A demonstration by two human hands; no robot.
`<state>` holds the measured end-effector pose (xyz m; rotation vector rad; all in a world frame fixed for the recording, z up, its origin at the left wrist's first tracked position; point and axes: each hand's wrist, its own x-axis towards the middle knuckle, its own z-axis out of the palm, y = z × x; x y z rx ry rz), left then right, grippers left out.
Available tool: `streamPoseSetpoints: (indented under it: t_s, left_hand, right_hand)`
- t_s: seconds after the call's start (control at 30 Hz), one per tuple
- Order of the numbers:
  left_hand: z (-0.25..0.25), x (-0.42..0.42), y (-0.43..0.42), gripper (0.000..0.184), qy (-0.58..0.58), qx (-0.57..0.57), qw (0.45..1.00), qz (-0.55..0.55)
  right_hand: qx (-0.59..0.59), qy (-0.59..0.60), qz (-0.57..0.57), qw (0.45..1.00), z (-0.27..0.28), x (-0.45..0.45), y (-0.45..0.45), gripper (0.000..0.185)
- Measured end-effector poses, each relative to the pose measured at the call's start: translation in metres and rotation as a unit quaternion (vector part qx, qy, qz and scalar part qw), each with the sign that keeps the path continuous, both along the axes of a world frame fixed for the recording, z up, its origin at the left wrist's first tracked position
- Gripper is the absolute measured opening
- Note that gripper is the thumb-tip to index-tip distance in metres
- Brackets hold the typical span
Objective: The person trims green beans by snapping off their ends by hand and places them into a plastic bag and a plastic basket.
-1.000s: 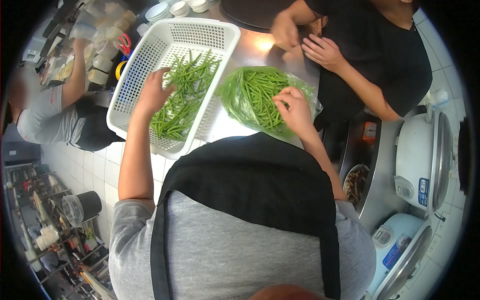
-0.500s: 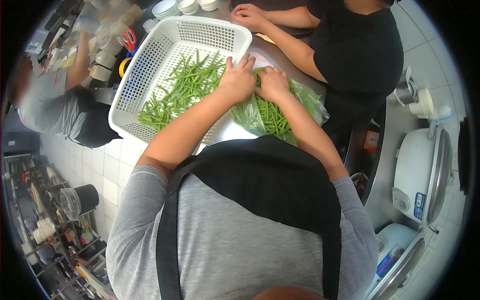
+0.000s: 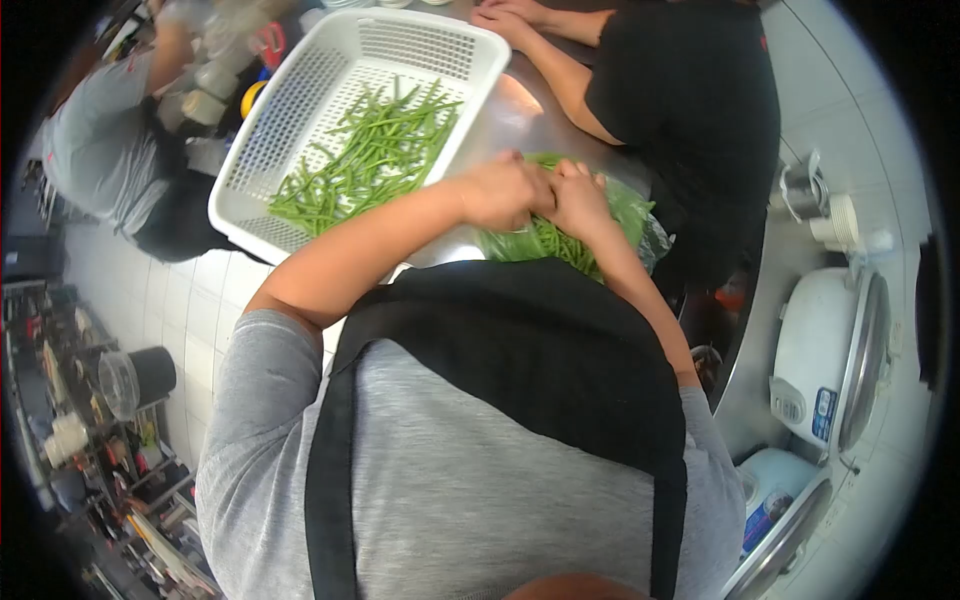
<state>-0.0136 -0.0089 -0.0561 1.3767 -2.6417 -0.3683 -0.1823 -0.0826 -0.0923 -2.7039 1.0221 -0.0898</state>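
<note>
A clear green-tinted plastic bag point(image 3: 630, 212) with green beans point(image 3: 566, 246) lies on the metal counter in front of my apron. My left hand point(image 3: 508, 192) is at the bag's left upper side, its fingers curled; what they grip is hidden. Touching or nearly touching it, my right hand point(image 3: 580, 203) rests over the beans at the bag's upper part with bent fingers, and what is in them cannot be made out. Left of the bag stands a white perforated basket point(image 3: 250, 150), with loose green beans point(image 3: 375, 150) spread over its bottom.
Across the counter point(image 3: 535, 130) a person in black point(image 3: 690, 120) stands with hands together near the basket's far corner. Another person in grey point(image 3: 110, 150) works at the left, by containers and red scissors point(image 3: 270, 45). Rice cookers point(image 3: 820, 350) stand at the right.
My left hand has moved from over the basket to the bag, beside my right hand. Lately both have shifted slightly nearer my body. The person in black has moved their hands toward the basket.
</note>
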Motion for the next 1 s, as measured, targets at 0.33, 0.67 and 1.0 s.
streamPoseSetpoints:
  t_s: [0.33, 0.67, 1.0]
  left_hand:
    - [0.006, 0.019, 0.074, 0.047, -0.048, -0.153, 0.943, 0.291]
    - [-0.018, 0.036, 0.073, 0.069, 0.056, -0.103, 0.902, 0.417]
    - [0.039, -0.031, 0.054, 0.033, 0.298, 0.024, 0.93, 0.212]
  right_hand:
    - [0.018, -0.04, 0.041, 0.998, 0.005, 0.03, 0.0, 0.023]
    - [0.255, -0.367, -0.029, 0.894, 0.061, -0.006, 0.009, 0.012]
    - [0.384, -0.54, -0.104, 0.742, 0.059, -0.028, 0.053, 0.014]
